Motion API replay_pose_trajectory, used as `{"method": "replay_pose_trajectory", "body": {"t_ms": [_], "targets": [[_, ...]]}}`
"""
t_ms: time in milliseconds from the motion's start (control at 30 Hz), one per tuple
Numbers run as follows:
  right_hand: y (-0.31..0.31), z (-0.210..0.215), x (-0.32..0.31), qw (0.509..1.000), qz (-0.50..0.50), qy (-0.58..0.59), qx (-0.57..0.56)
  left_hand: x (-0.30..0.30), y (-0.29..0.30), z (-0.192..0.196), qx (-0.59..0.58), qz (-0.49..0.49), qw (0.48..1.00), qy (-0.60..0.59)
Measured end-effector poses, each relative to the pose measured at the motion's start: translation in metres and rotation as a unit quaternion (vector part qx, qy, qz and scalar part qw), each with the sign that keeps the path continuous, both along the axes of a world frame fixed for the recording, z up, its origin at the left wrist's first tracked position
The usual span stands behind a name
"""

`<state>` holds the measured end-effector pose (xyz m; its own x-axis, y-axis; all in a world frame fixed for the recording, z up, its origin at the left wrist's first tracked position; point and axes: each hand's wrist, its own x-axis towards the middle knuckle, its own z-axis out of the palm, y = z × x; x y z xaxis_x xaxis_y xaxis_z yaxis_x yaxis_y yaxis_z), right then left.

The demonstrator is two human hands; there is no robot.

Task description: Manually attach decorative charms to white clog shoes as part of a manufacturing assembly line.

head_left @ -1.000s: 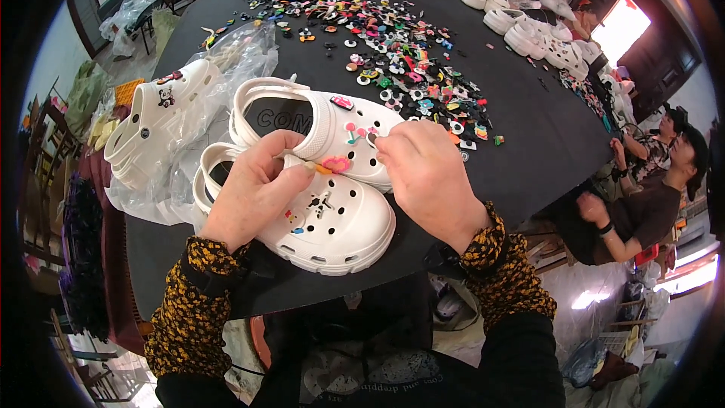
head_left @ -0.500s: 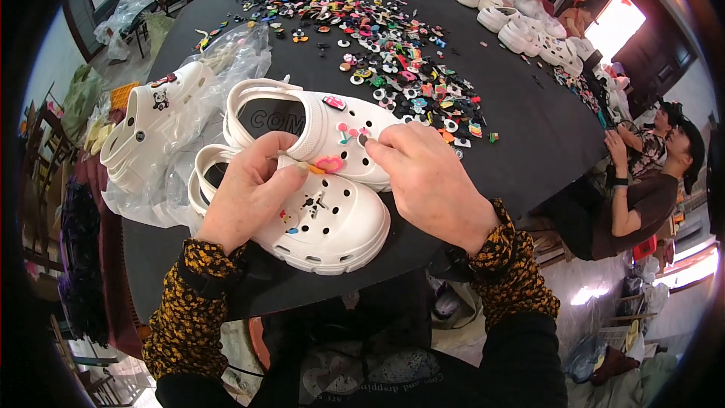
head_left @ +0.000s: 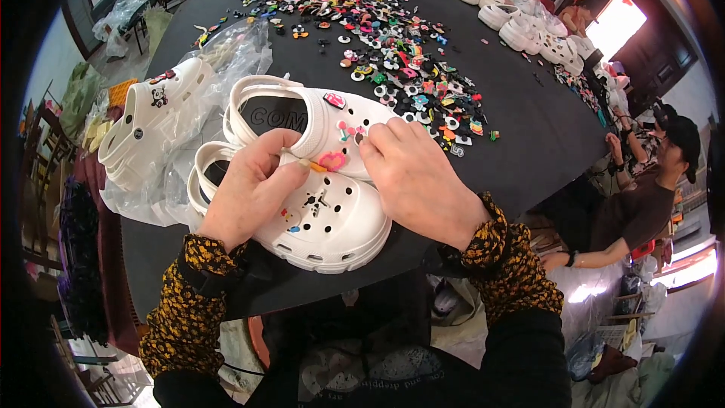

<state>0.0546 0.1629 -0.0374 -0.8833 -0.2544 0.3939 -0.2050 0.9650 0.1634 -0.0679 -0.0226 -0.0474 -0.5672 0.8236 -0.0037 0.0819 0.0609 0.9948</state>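
Note:
Two white clogs lie side by side before me, the farther clog (head_left: pixel 316 117) partly resting against the nearer clog (head_left: pixel 340 230). Pink and red charms sit on the farther one's toe. The nearer one bears a black-and-white charm (head_left: pixel 316 199) and a small round charm (head_left: pixel 290 216). My left hand (head_left: pixel 253 185) is closed between the clogs, thumb and finger pinching a thin orange-tipped piece (head_left: pixel 317 167) beside a pink heart-shaped charm (head_left: pixel 332 160). My right hand (head_left: pixel 423 177) is closed over the farther toe, fingertips on a small dark round charm (head_left: pixel 359 138) at a hole.
Many loose shoe charms (head_left: pixel 411 68) are heaped across the black table (head_left: pixel 521 136). Left of me, another decorated white clog (head_left: pixel 162 121) lies on clear plastic bagging (head_left: pixel 234 68). More white clogs (head_left: pixel 521 30) stand along the far right edge. A person (head_left: pixel 642 196) sits at the right.
My right hand has shifted slightly left over the farther toe, its fingers curled lower. My left hand has stayed in place. The person at the right has lowered an arm.

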Motion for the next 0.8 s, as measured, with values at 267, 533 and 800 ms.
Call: {"method": "replay_pose_trajectory", "body": {"t_ms": [267, 533, 800], "targets": [[0.003, -0.001, -0.005, 1.000, -0.003, -0.017, -0.012, -0.001, 0.001, -0.005, 0.024, 0.009, 0.999, -0.025], [0.039, 0.002, -0.002, 0.942, 0.038, 0.006, -0.333, 0.000, 0.000, 0.001, -0.005, 0.014, 0.999, -0.030], [0.105, -0.003, -0.038, 0.820, -0.080, 0.059, -0.564, 0.005, 0.000, 0.006, -0.003, 0.039, 0.999, -0.034]]}}
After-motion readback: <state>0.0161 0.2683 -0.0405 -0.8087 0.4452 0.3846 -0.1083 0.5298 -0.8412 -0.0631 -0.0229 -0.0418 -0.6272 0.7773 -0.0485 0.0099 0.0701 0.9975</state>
